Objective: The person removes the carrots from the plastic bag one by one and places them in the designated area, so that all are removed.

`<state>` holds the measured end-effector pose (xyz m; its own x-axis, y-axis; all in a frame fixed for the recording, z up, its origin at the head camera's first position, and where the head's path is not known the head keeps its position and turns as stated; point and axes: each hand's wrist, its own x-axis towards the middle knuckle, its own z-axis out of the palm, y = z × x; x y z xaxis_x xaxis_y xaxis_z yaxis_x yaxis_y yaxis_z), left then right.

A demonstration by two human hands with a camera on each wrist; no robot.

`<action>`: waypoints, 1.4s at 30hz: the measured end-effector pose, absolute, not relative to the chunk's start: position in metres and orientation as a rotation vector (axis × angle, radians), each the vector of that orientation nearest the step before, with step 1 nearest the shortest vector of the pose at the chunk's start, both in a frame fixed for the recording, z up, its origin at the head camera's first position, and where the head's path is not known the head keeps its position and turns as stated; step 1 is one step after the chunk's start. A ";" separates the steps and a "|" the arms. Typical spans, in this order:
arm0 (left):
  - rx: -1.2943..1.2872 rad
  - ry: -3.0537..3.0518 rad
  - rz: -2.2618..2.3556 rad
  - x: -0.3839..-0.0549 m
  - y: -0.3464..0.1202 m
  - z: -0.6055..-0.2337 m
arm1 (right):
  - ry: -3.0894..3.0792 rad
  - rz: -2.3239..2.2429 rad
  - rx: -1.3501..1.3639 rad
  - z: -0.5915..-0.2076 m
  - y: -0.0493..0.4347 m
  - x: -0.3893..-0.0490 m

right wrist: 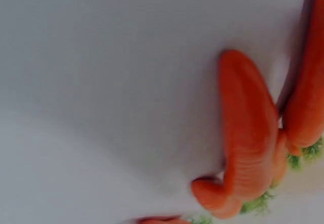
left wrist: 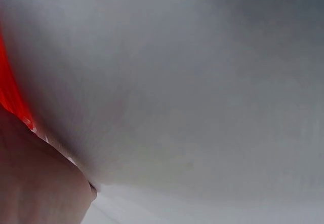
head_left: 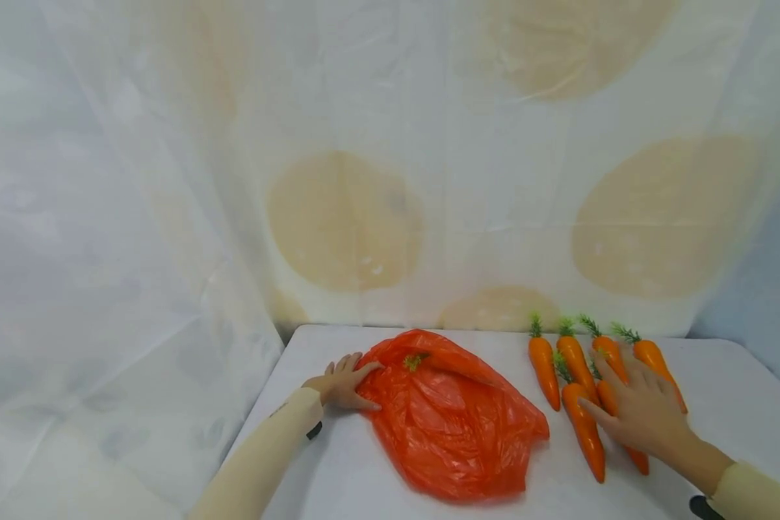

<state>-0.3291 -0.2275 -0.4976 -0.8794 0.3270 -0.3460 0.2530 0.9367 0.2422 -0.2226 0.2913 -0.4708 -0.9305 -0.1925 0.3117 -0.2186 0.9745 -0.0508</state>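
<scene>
A crumpled red plastic bag [head_left: 455, 433] lies on the white table, with a small green sprig [head_left: 414, 361] showing at its upper part. My left hand [head_left: 344, 383] rests at the bag's left edge, fingers spread against the plastic. In the left wrist view only part of that hand [left wrist: 40, 178] and a strip of red bag [left wrist: 11, 89] appear. On the right, several orange carrots [head_left: 544, 372] with green tops lie close together. Over them is my right hand [head_left: 650, 412], fingers extended, covering parts of some. The right wrist view shows carrots [right wrist: 308, 97] close up.
The white table [head_left: 325, 462] has its left edge beside my left forearm. Behind it hangs a pale sheet [head_left: 481, 188] with large tan spots, and more sheeting [head_left: 104, 289] closes off the left side.
</scene>
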 end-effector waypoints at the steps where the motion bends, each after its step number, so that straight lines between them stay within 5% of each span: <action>1: 0.423 2.703 0.274 -0.328 -0.227 -0.497 | -2.820 0.122 0.312 -0.470 0.288 -0.223; 15: 0.437 2.703 0.243 -0.327 -0.228 -0.491 | -2.749 0.240 0.529 -0.444 0.227 -0.242; 42: 0.422 2.715 0.238 -0.332 -0.228 -0.501 | -2.797 0.262 0.916 -0.459 0.132 -0.261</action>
